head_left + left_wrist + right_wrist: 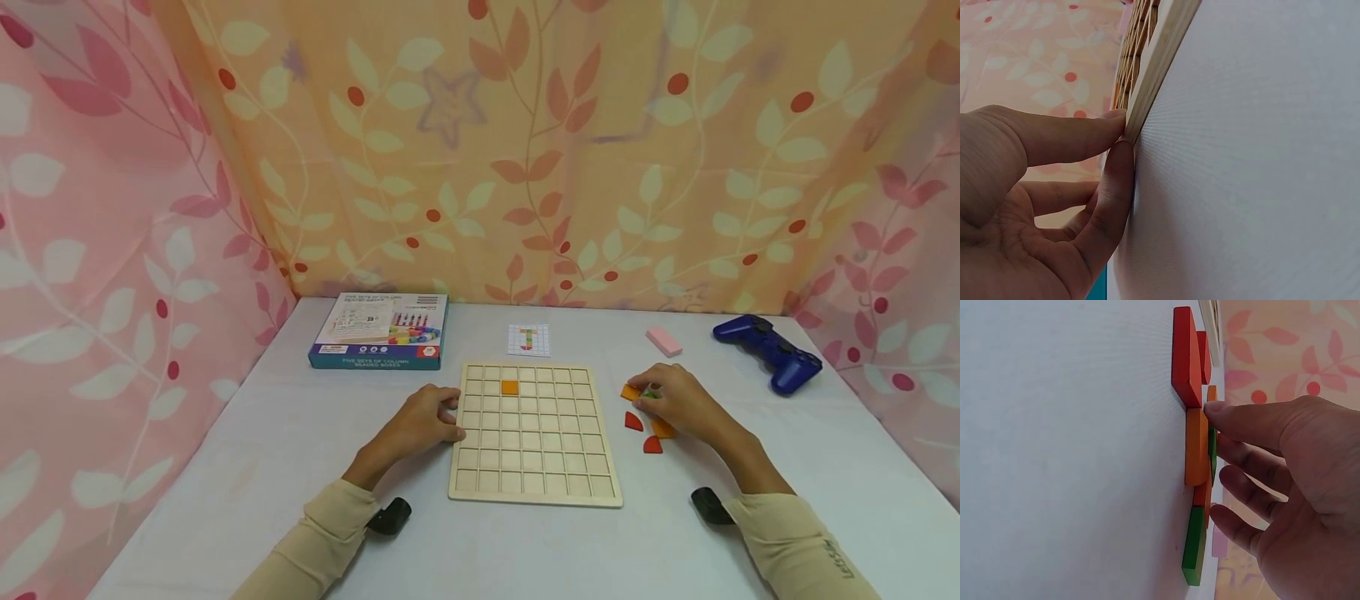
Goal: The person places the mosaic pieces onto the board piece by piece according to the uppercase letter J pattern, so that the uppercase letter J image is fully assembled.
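Observation:
My left hand (422,422) is at the left edge of a pale wooden grid board (525,437). Its thumb and index finger hold that edge, as the left wrist view shows up close. One orange square (510,387) sits in an upper cell. Right of the board, my right hand (678,400) reaches over loose pieces, thumb and fingers apart. Its fingertips are close to a green piece (1212,450) and an orange block (1196,447). Two red quarter-round pieces (633,422) lie nearby, and another green block (1194,547) shows below the fingers.
Behind the board lies a small printed pattern card (538,340). A boxed bead set (378,332) is at the back left. Toward the back right are a pink block (663,342) and a blue game controller (767,353). Patterned curtains (525,150) enclose the white table.

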The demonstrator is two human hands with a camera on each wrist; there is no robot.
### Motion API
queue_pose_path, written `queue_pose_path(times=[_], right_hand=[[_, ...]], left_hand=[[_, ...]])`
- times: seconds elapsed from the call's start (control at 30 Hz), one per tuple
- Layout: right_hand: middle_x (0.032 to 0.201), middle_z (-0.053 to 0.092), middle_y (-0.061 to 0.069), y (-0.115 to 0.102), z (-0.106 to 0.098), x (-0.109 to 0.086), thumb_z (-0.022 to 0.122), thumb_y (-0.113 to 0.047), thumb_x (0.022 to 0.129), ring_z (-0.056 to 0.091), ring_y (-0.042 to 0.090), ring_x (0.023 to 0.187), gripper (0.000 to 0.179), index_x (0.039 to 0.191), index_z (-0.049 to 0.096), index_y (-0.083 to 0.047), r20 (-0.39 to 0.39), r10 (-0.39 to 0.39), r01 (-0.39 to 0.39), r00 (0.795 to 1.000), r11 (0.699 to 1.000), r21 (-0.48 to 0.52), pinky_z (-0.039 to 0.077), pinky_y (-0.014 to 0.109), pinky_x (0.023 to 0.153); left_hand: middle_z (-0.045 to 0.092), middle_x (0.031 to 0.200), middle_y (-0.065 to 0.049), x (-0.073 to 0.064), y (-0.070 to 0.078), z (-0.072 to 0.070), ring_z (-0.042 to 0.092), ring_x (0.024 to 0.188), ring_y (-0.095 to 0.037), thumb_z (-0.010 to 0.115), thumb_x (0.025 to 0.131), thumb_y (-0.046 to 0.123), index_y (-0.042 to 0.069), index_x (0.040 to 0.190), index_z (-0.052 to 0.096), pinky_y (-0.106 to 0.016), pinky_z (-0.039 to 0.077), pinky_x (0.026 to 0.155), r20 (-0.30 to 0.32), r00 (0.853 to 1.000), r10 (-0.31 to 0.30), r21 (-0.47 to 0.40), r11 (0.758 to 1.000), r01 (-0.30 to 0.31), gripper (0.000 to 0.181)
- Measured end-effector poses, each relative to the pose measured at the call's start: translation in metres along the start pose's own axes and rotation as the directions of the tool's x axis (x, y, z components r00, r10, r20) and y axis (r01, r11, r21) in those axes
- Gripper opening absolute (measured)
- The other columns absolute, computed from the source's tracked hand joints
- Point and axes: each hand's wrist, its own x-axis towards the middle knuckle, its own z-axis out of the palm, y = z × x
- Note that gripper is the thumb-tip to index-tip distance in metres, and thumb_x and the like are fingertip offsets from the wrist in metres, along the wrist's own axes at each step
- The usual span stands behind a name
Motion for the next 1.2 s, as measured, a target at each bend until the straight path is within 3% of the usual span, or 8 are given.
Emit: queue_pose_path(times=[0.17,0.37,0.83,1.07,1.2], right_hand=[[0.121,0.071,0.017,-0.001,0.000,0.001,0.077,-0.015,0.096,0.057,0.034,0.110,0.033,0.127,0.075,-0.002,-0.002,0.007,-0.007,1.000,1.000,0.000,0.054,0.055,0.096],[0.122,0.071,0.015,-0.007,0.002,0.001,0.076,-0.016,0.097,0.057,0.035,0.114,0.033,0.128,0.075,-0.004,-0.030,-0.040,0.040,0.999,0.999,-0.002,0.051,0.059,0.099],[0.123,0.070,0.009,-0.045,0.019,0.016,0.072,-0.013,0.099,0.052,0.034,0.123,0.032,0.130,0.074,-0.005,-0.016,-0.150,0.151,0.989,0.981,0.121,0.046,0.059,0.104],[0.116,0.071,0.005,-0.063,0.030,0.030,0.075,-0.010,0.096,0.054,0.031,0.114,0.030,0.125,0.077,-0.007,-0.002,-0.199,0.198,0.980,0.976,0.095,0.046,0.050,0.098],[0.114,0.071,0.006,-0.071,0.036,0.037,0.075,-0.008,0.095,0.053,0.030,0.112,0.029,0.123,0.077,-0.006,0.011,-0.212,0.208,0.977,0.969,0.132,0.046,0.046,0.095]], left_hand=[[0.060,0.112,-0.009,0.000,0.001,0.000,0.064,0.095,-0.017,0.088,0.083,0.003,-0.007,0.143,0.060,-0.032,0.058,0.083,0.000,1.000,0.002,0.004,1.000,-0.002,0.067],[0.060,0.112,-0.009,0.000,0.001,0.000,0.063,0.095,-0.017,0.088,0.083,0.003,-0.008,0.143,0.060,-0.032,0.058,0.083,-0.002,1.000,0.000,0.006,1.000,0.000,0.067],[0.060,0.113,-0.009,-0.001,0.000,-0.001,0.064,0.094,-0.017,0.088,0.083,0.002,-0.008,0.143,0.060,-0.032,0.058,0.082,-0.006,1.000,0.003,0.005,1.000,-0.003,0.068],[0.060,0.112,-0.009,0.000,-0.001,0.000,0.064,0.095,-0.017,0.088,0.083,0.002,-0.008,0.144,0.059,-0.032,0.058,0.083,0.001,1.000,0.012,-0.002,1.000,-0.012,0.068],[0.060,0.112,-0.009,0.000,-0.001,0.001,0.064,0.095,-0.017,0.088,0.083,0.002,-0.008,0.144,0.059,-0.033,0.058,0.084,0.001,1.000,0.010,-0.010,1.000,-0.010,0.068]])
